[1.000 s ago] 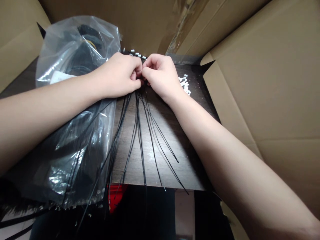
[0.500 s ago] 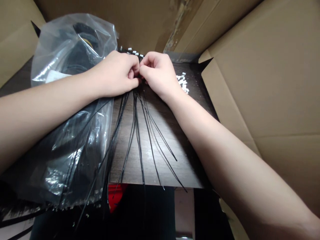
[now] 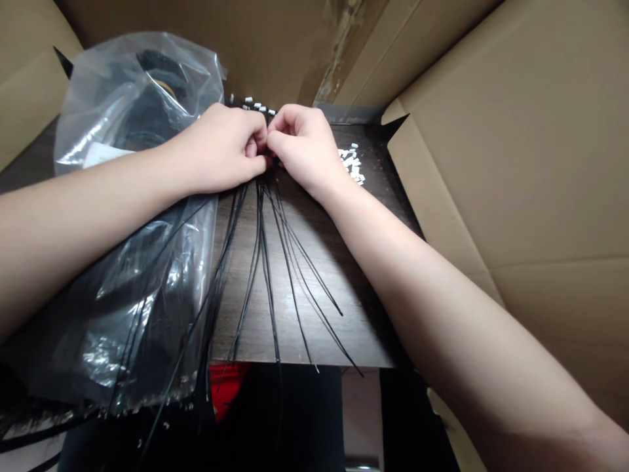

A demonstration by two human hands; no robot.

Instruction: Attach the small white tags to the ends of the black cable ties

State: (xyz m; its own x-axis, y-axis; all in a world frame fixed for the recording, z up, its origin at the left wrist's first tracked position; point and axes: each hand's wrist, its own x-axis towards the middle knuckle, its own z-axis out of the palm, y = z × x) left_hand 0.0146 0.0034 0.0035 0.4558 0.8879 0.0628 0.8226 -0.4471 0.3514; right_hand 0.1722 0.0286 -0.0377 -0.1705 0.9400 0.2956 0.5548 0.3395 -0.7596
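Observation:
My left hand (image 3: 230, 145) and my right hand (image 3: 305, 144) meet near the back of the dark wood-grain table, fingertips pinched close together. What lies between the fingertips is too small and hidden to make out. Below the hands, several thin black wires (image 3: 265, 262) fan out toward me, some hanging over the front edge. Behind my fingers sit several small white connector-like pieces (image 3: 262, 109), some at the wire ends. A pile of loose white pieces (image 3: 352, 164) lies just right of my right wrist.
A clear plastic bag (image 3: 142, 262) with black wires inside lies under my left forearm and overhangs the table's front edge. Cardboard walls (image 3: 521, 144) stand at the back and on both sides. Something red (image 3: 226, 387) shows below the table (image 3: 314, 314).
The whole view has shifted slightly, so things appear a little farther left. Both hands keep their pinched pose, with hardly any movement against the table.

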